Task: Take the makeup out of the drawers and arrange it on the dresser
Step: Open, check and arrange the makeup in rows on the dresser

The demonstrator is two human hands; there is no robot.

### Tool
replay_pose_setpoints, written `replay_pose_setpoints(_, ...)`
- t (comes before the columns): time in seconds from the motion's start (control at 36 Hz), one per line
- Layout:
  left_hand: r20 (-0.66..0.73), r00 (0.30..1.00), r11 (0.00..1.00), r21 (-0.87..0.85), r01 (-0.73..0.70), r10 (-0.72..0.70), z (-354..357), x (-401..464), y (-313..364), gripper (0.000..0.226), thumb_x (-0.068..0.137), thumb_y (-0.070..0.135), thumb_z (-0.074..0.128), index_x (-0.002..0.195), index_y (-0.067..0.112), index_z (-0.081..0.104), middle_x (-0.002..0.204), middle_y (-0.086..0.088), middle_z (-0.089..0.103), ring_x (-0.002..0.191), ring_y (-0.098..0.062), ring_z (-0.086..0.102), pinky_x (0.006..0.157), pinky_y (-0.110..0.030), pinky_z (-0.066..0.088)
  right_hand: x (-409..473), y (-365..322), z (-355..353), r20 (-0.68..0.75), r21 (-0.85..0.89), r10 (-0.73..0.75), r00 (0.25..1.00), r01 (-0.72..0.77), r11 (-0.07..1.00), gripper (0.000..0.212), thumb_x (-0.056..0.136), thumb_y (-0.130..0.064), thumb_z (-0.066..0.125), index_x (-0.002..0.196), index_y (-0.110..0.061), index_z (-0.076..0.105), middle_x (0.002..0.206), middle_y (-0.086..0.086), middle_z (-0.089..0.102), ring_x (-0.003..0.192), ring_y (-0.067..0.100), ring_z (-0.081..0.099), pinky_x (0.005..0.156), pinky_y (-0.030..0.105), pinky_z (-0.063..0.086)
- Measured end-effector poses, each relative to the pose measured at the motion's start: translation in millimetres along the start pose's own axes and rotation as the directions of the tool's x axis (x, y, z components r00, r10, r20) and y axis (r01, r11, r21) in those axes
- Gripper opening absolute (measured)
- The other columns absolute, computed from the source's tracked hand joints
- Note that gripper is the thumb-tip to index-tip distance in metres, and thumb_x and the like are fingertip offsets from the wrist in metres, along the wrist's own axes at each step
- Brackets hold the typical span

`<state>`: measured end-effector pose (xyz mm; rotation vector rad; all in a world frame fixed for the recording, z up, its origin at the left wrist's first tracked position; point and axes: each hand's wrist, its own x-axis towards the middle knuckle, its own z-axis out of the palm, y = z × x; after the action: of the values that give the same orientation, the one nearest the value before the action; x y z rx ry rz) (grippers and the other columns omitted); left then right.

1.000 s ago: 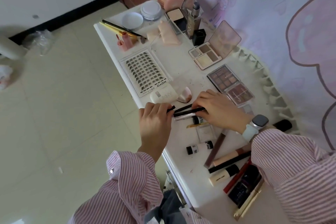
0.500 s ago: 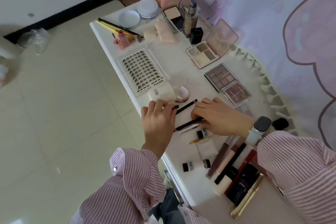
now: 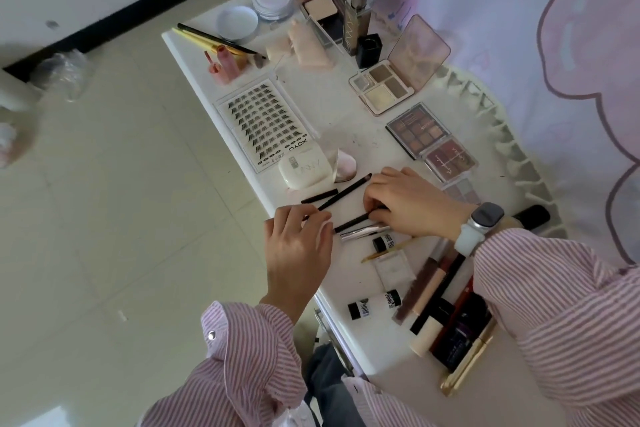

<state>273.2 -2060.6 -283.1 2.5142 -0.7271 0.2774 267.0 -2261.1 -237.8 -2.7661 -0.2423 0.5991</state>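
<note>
Still curling the right hand (image 3: pixel 412 204) over the far end of the lower pencil (image 3: pixel 349 222) and gripping it flat against the dresser (image 3: pixel 346 107), just above a silver pen (image 3: pixel 363 231). Touching the near end of the long pencil (image 3: pixel 346 191) with the fingertips of the left hand (image 3: pixel 298 246); cannot tell whether pinching or merely resting there.

Compared with half a second ago: pulled the left hand back from the white case (image 3: pixel 304 172), toward the dresser's front edge. Compared with a second ago: fanned out the dark sticks, then bunched under the right hand, so that the long pencil now lies apart from the lower one, with a short black stick (image 3: pixel 318 196) beside it.

Hiding the far end of the lower pencil under the right fingers, and the long pencil's near tip under the left ones. Covering part of a pale palette (image 3: pixel 464 189) with the right wrist and its watch (image 3: pixel 483 218). Cutting off the cluster of tubes (image 3: pixel 443 305) at the near end with the striped right sleeve (image 3: pixel 554 305). Too blurred to read the labels on the small bottles (image 3: pixel 374 305).

Further out, all on the dresser: a lash tray (image 3: pixel 266 125) touching the white case, a pink puff (image 3: pixel 346 166) just beside it, two closed eyeshadow palettes (image 3: pixel 417 130) near the wall, an open palette (image 3: pixel 381 87) beyond them.
</note>
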Motion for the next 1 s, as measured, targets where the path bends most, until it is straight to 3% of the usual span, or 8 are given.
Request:
replay_pose_setpoints(0.14,0.095,0.995,1.000,-0.027,0.014,-0.011,-8,-1,5,0.029,0.085,0.036,0.054,0.097,0.015,0.070,0.085,0.004,0.067,0.085,-0.016,0.058,0.074,-0.031,0.039,-4,-5,-1,-0.078,0.023,-0.037,0.996,0.039,0.999,0.013,0.093,-0.028,0.048,0.098,-0.019,0.056,0.103,-0.008,0.052,0.102,0.010,0.040,0.085,0.024,0.027)
replay_pose_setpoints(0.25,0.162,0.985,0.996,-0.079,-0.046,0.059,-13,2,6,0.026,0.087,0.031,0.048,0.091,0.015,0.069,0.074,0.006,0.066,0.065,-0.015,0.059,0.065,-0.027,0.038,-9,-16,-4,-0.090,0.146,-0.037,0.995,0.050,0.988,0.008,0.095,-0.027,0.045,0.093,-0.021,0.051,0.087,-0.012,0.052,0.085,0.008,0.044,0.082,0.024,0.030)
replay_pose_setpoints(0.39,0.171,0.985,0.996,-0.093,-0.018,0.034,-22,7,-4,0.027,0.090,0.025,0.043,0.085,0.010,0.066,0.070,0.001,0.064,0.059,-0.017,0.056,0.059,-0.024,0.035,-15,-15,-6,-0.069,0.253,0.014,0.997,0.004,0.968,0.025,0.097,-0.027,0.041,0.115,-0.018,0.055,0.104,-0.009,0.055,0.091,0.011,0.053,0.083,0.028,0.042)
replay_pose_setpoints(0.53,0.204,0.976,0.997,-0.030,-0.070,0.075,-30,10,-6,0.028,0.089,0.027,0.043,0.084,0.013,0.066,0.069,0.003,0.061,0.058,-0.015,0.053,0.060,-0.027,0.038,-14,-17,-5,-0.071,0.340,0.037,0.997,-0.011,0.940,0.024,0.097,-0.023,0.042,0.111,-0.012,0.058,0.105,0.000,0.057,0.092,0.016,0.053,0.087,0.031,0.043)
replay_pose_setpoints(0.61,0.265,0.959,0.994,-0.060,-0.090,0.103,-29,11,3,0.029,0.091,0.027,0.040,0.086,0.013,0.065,0.069,0.003,0.061,0.053,-0.014,0.054,0.051,-0.024,0.038,-11,-28,-3,-0.060,0.351,0.003,0.998,0.018,0.936,0.022,0.096,-0.023,0.044,0.108,-0.012,0.059,0.095,-0.005,0.055,0.083,0.011,0.049,0.079,0.026,0.040)
replay_pose_setpoints(0.72,0.321,0.947,0.997,-0.077,0.012,0.014,-27,12,8,0.027,0.093,0.030,0.039,0.088,0.014,0.061,0.069,0.004,0.061,0.043,-0.015,0.048,0.039,-0.025,0.037,-11,-28,-7,-0.115,0.351,0.015,0.993,0.027,0.936,0.021,0.093,-0.029,0.049,0.103,-0.015,0.062,0.089,-0.002,0.064,0.073,0.011,0.053,0.074,0.031,0.045)
replay_pose_setpoints(0.86,0.350,0.935,0.997,-0.033,0.071,-0.055,-29,12,6,0.033,0.096,0.042,0.040,0.080,0.018,0.056,0.057,0.009,0.050,0.045,-0.016,0.046,0.045,-0.027,0.037,-13,-22,-13,-0.129,0.382,0.047,0.991,0.006,0.924,0.022,0.095,-0.017,0.047,0.107,-0.011,0.064,0.087,-0.001,0.061,0.073,0.004,0.051,0.071,0.014,0.039)
replay_pose_setpoints(1.0,0.324,0.941,0.995,0.032,0.097,-0.102,-29,12,4,0.041,0.090,0.042,0.053,0.060,0.021,0.033,0.039,0.011,0.015,0.033,-0.015,0.024,0.041,-0.016,0.014,-12,-28,-7,-0.142,0.417,0.058,0.988,0.007,0.909,0.021,0.095,-0.017,0.047,0.106,-0.011,0.064,0.085,-0.009,0.054,0.077,0.006,0.052,0.074,0.017,0.040)
